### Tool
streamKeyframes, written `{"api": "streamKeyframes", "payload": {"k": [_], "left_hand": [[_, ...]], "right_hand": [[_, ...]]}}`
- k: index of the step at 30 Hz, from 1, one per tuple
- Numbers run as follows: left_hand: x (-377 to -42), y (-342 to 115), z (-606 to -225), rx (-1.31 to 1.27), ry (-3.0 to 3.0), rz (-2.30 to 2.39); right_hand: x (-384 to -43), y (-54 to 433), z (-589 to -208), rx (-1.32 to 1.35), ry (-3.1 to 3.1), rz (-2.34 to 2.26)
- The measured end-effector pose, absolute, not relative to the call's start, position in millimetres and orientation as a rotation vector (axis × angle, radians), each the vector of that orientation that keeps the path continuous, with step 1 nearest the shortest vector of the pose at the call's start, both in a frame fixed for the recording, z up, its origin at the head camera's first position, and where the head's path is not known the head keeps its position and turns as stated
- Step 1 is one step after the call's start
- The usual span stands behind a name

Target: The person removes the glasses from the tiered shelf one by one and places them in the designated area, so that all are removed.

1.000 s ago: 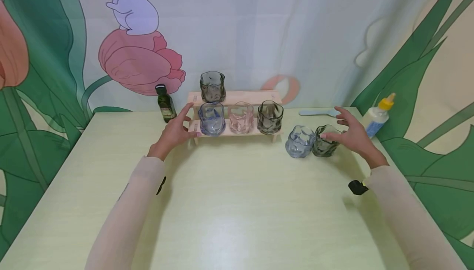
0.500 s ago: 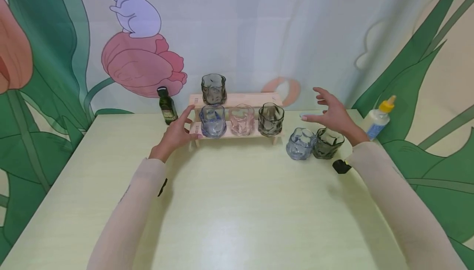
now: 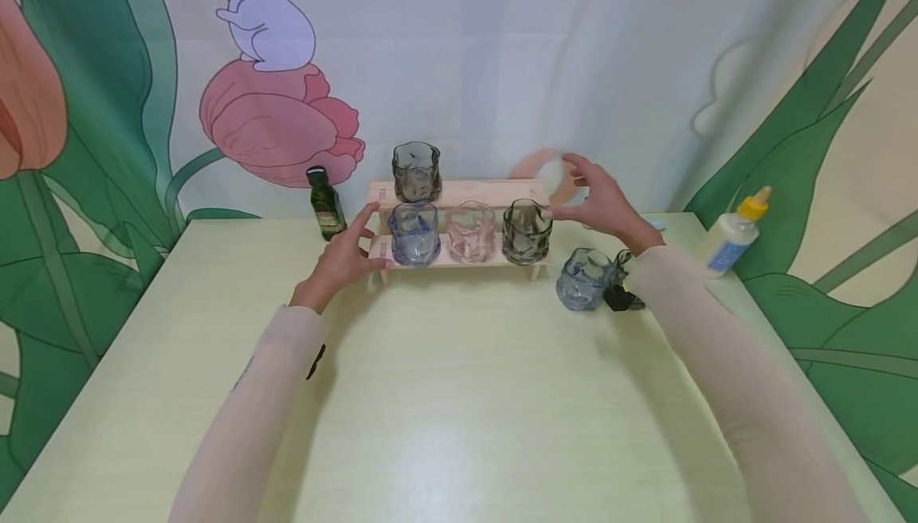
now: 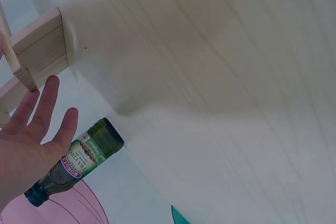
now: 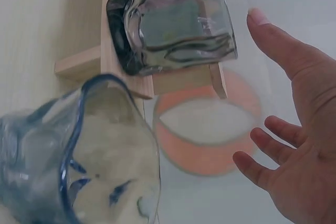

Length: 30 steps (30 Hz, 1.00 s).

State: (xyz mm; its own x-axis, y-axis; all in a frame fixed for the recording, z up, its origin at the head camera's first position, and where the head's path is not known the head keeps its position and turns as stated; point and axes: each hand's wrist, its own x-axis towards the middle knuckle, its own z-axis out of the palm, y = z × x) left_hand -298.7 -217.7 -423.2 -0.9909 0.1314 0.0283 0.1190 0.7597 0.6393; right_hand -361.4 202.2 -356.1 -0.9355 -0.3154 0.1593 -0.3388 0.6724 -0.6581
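A two-step wooden rack (image 3: 495, 192) stands at the back of the table. My left hand (image 3: 343, 261) holds its left end, thumb at the lower step and index finger at the upper one. On the lower step sit a blue glass (image 3: 414, 236), a pink glass (image 3: 470, 234) and a dark grey glass (image 3: 527, 234); another grey glass (image 3: 416, 174) is on the upper step at left. My right hand (image 3: 602, 202) is spread open at the rack's right end, holding nothing, its thumb tip right by the dark grey glass's rim. In the right wrist view that glass (image 5: 173, 24) lies left of the thumb.
Right of the rack, a blue glass (image 3: 584, 280) stands on the table beside a dark glass (image 3: 622, 258) partly hidden by my right sleeve. A small olive oil bottle (image 4: 84, 156) stands left of the rack. A yellow-capped glue bottle (image 3: 730, 240) is at the right edge.
My right hand has left the dark glass on the table and moved up and left to the rack's right end. The left hand has stayed at the rack.
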Motion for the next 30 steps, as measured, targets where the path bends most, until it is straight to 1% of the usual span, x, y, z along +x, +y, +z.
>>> {"api": "streamKeyframes", "payload": {"k": [19, 30], "left_hand": [[-298, -218, -423, 0.193, 2.922, 1.056], [-301, -217, -425, 0.188, 2.923, 1.065]], "right_hand": [[-381, 137, -343, 0.729, -2.859, 1.047], [-386, 104, -331, 0.765, -2.904, 1.008]]}}
